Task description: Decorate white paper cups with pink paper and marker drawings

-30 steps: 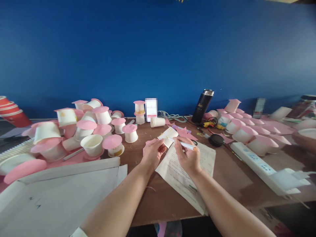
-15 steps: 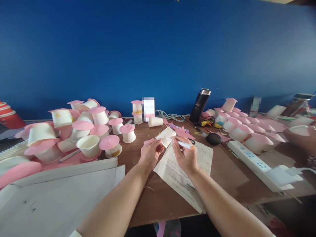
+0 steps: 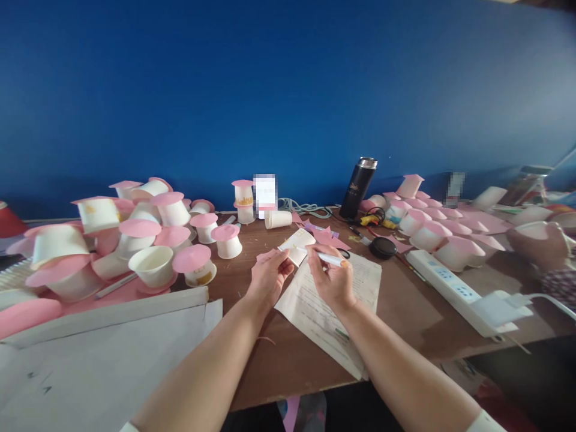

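My left hand (image 3: 270, 276) is closed around a small white paper cup (image 3: 298, 241), which lies tilted with its side turned up and shows faint yellowish marks. A bit of pink paper (image 3: 265, 255) shows beside that hand's fingers. In my right hand (image 3: 333, 279) is a white marker (image 3: 330, 259) with an orange end, gripped like a pen. Its tip is at or very close to the cup's side; contact is hard to tell. Under the right hand lies a printed sheet of paper (image 3: 310, 324).
At left crowd several cups with pink tops (image 3: 193, 259), behind a white box lid (image 3: 135, 348). A black flask (image 3: 357, 189), a round black lid (image 3: 383, 247) and a power strip (image 3: 445, 288) stand rightward. A co-worker's hand (image 3: 542, 246) is at far right.
The whole view has shifted slightly, so things appear a little further left. The marker's tip has moved slightly over the cup; both hands keep their holds.
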